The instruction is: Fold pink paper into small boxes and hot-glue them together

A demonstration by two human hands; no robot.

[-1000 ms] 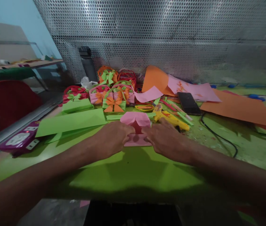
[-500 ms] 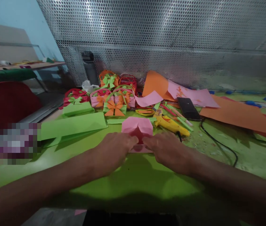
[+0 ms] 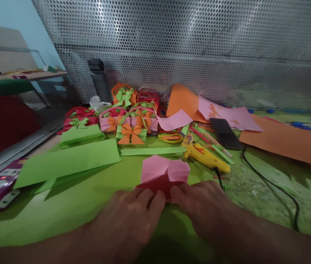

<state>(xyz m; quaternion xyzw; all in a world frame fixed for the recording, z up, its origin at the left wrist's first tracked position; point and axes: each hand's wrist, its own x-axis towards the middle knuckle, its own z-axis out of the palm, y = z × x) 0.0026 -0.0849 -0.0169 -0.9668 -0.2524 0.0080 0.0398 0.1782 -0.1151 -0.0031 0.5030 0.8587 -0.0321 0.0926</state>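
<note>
A folded piece of pink paper point(image 3: 155, 169), with a darker red inner face, stands on the table in front of me. Its back flap rises and shows a split at the middle. My left hand point(image 3: 134, 216) is closed on the paper's near left edge, thumb and fingers pressed together. From the other side, my right hand point(image 3: 203, 203) grips the near right edge, its fingers curled. The two thumbs are close together at the front, and the fingers hide the paper's lower corners.
Behind lie a green paper strip point(image 3: 152, 151), a yellow glue gun point(image 3: 207, 157), scissors point(image 3: 169, 138) and a phone point(image 3: 224, 132). Several small paper baskets point(image 3: 130, 134) stand near a bottle point(image 3: 101, 84). Folded green paper point(image 3: 72, 161) and a purple power strip point(image 3: 2, 187) are left; orange paper point(image 3: 284, 141) is right.
Both hands and the pink paper now appear lower and nearer in view. The left fingers have curled over the paper's near edge. More of the power strip shows at left.
</note>
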